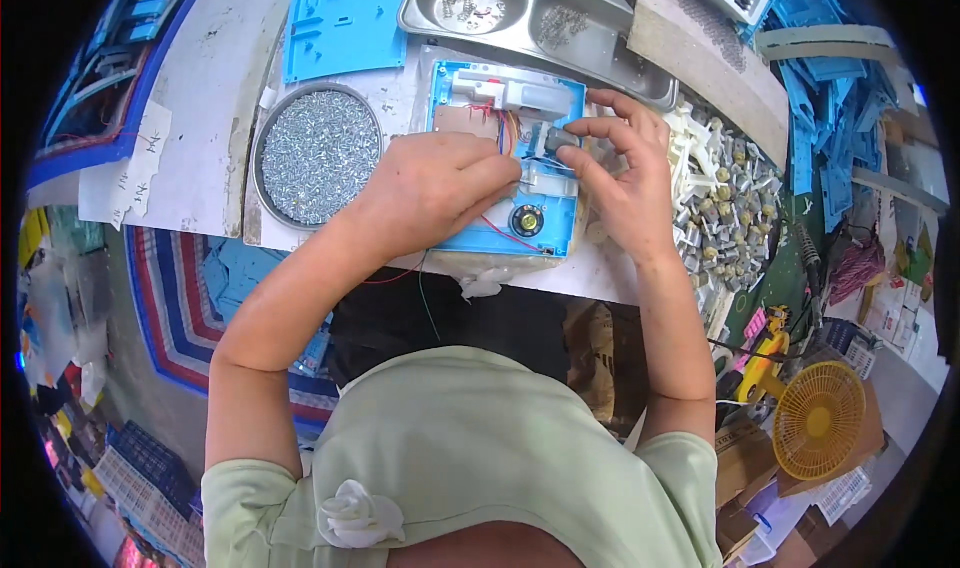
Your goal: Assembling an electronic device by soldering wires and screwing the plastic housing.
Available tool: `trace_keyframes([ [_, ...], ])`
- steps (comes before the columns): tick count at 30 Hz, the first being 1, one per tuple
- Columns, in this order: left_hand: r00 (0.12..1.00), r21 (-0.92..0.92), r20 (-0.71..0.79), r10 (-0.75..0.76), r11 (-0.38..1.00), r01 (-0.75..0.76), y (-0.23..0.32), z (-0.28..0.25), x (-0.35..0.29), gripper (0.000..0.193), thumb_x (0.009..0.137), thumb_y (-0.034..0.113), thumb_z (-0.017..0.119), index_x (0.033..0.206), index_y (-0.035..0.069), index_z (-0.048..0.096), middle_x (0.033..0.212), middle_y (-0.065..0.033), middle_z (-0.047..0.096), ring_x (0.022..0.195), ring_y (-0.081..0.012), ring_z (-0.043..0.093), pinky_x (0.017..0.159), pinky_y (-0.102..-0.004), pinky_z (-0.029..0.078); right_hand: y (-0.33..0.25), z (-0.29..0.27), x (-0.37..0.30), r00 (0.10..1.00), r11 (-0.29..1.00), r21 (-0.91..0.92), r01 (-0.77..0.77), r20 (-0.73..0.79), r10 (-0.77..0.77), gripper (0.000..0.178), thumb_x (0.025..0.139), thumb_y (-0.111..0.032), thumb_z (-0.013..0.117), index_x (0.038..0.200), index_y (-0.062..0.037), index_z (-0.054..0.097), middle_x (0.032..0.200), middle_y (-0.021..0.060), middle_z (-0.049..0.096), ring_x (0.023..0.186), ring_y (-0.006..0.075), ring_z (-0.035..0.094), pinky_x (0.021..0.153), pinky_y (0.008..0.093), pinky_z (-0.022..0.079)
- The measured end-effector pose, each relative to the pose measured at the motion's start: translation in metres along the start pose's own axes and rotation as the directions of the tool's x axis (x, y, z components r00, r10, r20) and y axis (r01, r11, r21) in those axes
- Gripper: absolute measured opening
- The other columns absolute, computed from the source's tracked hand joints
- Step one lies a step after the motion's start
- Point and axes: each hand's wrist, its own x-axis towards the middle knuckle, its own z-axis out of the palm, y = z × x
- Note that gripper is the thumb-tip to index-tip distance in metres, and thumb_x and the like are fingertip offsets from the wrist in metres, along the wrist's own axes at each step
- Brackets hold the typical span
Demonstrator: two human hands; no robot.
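Observation:
A light-blue plastic casing (562, 230) lies in front of me with its inside up, holding coloured wires, a brown circuit board (466, 121), a white housing (540, 99) and a round black speaker (526, 220). My right hand (635, 173) reaches over the casing's right side, thumb and fingers closed around a small grey motor (564, 141). From the left comes my left hand (435, 188), back upward, over the board's lower part. Its fingers are pressed together beside the motor, and what they pinch is hidden beneath them.
A round tray of small screws (320, 156) stands left of the casing. Behind are a blue panel (343, 26) and a metal tray (470, 30) with springs. Motors with white housings (722, 193) are heaped right. A yellow fan (818, 421) stands lower right.

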Motion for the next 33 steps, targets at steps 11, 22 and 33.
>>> trace_keyframes([
  [11, 0.994, -0.054, -0.101, -0.040, 0.998, 0.035, 0.000, 0.004, -0.003, 0.021, 0.080, 0.010, 0.081, 0.099, 0.007, 0.071, 0.084, -0.0094, 0.069, 0.074, -0.0283, 0.069, 0.064, -0.0385, 0.055, -0.010, -0.005, 0.004, 0.994, 0.976, -0.189, 0.108, 0.023, -0.105, 0.023, 0.076, -0.016, 0.085, 0.096, -0.0111, 0.077, 0.129, 0.0099, 0.063, 0.125, 0.0347, 0.044, 0.108, 0.0465, 0.037],
  [22, 0.986, -0.117, -0.149, -0.078, 0.991, 0.061, -0.002, 0.008, -0.006, 0.016, 0.082, 0.011, 0.079, 0.094, 0.008, 0.069, 0.078, -0.0078, 0.064, 0.069, -0.0289, 0.065, 0.061, -0.0393, 0.052, -0.020, -0.015, 0.017, 0.958, 0.893, -0.355, 0.275, 0.186, -0.221, 0.023, 0.078, -0.013, 0.082, 0.100, -0.0092, 0.078, 0.127, 0.0106, 0.064, 0.120, 0.0379, 0.047, 0.103, 0.0466, 0.042],
  [33, 0.961, -0.316, -0.097, -0.261, 0.923, 0.219, -0.004, -0.012, 0.000, 0.020, 0.082, 0.008, 0.080, 0.099, 0.008, 0.071, 0.083, -0.0107, 0.068, 0.073, -0.0277, 0.069, 0.063, -0.0373, 0.055, -0.036, -0.021, 0.026, 0.944, 0.908, -0.258, 0.331, 0.080, -0.321, 0.031, 0.071, -0.008, 0.083, 0.101, -0.0130, 0.075, 0.117, 0.0062, 0.067, 0.111, 0.0331, 0.055, 0.094, 0.0446, 0.048],
])
